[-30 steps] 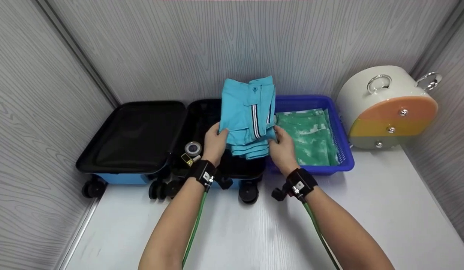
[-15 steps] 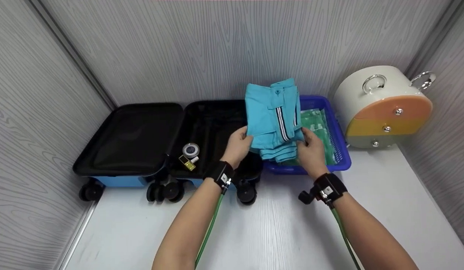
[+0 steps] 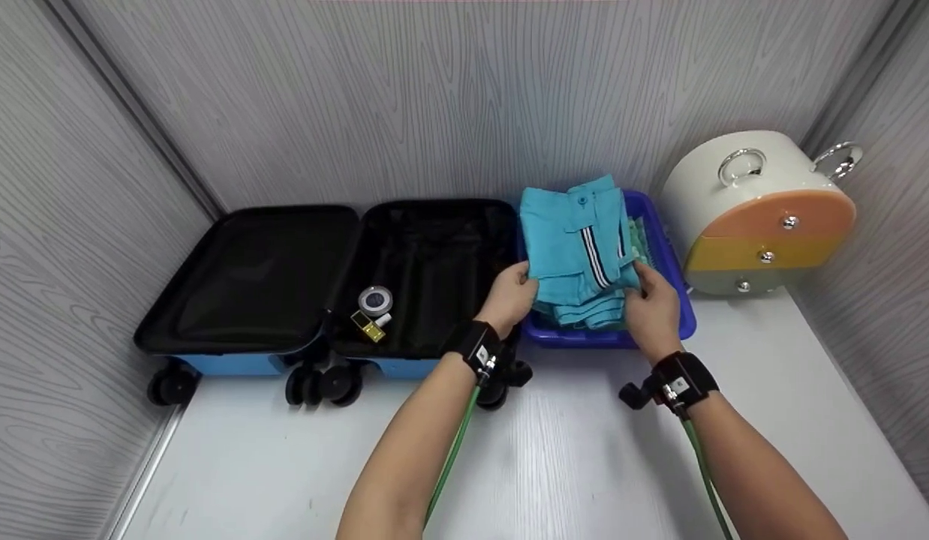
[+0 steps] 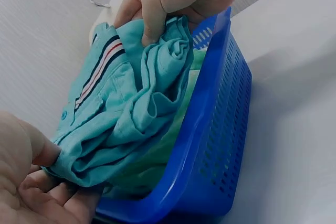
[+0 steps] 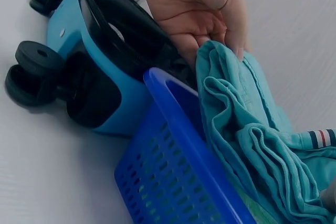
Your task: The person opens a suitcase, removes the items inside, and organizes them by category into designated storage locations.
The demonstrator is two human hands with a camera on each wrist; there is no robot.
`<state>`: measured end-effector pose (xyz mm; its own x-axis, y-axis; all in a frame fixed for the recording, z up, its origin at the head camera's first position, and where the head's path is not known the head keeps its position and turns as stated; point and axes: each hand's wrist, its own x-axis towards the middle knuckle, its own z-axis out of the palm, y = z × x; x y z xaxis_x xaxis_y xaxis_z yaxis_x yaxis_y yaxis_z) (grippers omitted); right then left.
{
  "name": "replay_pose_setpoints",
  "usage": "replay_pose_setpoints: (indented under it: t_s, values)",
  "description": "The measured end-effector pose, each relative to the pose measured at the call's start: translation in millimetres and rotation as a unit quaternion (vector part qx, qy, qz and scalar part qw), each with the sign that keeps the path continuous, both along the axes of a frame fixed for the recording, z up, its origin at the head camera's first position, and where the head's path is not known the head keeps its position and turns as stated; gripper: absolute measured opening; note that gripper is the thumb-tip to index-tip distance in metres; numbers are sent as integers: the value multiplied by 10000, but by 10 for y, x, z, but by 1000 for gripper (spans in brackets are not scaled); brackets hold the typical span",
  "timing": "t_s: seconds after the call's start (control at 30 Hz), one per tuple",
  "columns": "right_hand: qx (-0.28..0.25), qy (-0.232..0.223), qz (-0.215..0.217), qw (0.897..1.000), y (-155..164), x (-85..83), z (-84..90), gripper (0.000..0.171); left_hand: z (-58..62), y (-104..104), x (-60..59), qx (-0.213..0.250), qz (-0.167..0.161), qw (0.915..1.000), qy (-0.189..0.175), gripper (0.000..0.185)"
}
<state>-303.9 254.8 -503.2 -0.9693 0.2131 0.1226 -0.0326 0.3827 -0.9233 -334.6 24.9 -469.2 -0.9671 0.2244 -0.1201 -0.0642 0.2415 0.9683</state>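
White table (image 3: 569, 465): bare surface nearest the viewer; both forearms reach across it, each with a black wrist strap and green cable.

Left hand (image 3: 512, 294): grip closed on the near left edge of the folded turquoise garment (image 3: 581, 255), thumb on top, fingers curled under.

Right hand (image 3: 654, 300): grip closed, pinching the near right edge of the same garment.

Folded turquoise garment: striped trim and one button showing; held over the blue basket (image 3: 678, 319), its underside touching or just above a green patterned cloth (image 3: 638, 232) lying inside.

Open suitcase (image 3: 322, 277): blue shell, black lining, wheels toward the viewer, just left of the basket and touching it. A tape roll (image 3: 375, 300) and a small yellow item (image 3: 367, 326) lie in its right half.

Cream rounded case (image 3: 757, 214): orange and yellow bands, metal rings, at the far right by the wall.
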Motion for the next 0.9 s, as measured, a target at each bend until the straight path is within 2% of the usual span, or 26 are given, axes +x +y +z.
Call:
replay_pose_setpoints:
  t_s: [0.23, 0.43, 0.53, 0.6, 0.7, 0.8, 0.9]
  values:
    - [441, -127, -259, 9986, 47, -56, -93, 53, -38, 105, -3, 13, -180, 9997, -185, 56]
    - [789, -235, -74, 9966, 87, -140, -77, 53, -61, 162, 12, -129, -308, 9991, -265, 55]
    - [1175, -377, 16, 9924, 137, -157, -59, 52, -71, 176, 33, -388, -448, 9980, -223, 56]
    - [1598, -487, 53, 9859, 173, -149, -52, 51, -73, 179, 56, -790, -644, 9947, -106, 57]
    - [2189, -516, 152, 9743, 213, -113, -67, 50, -74, 175, 101, -1526, -1028, 9828, 144, 61]
    - [2559, -335, 157, 9660, 222, -67, -117, 45, -73, 169, 153, -2263, -1440, 9624, 439, 72]
    - [2765, -45, 63, 9610, 205, -14, -187, 43, -84, 163, 208, -2805, -1726, 9416, 705, 84]
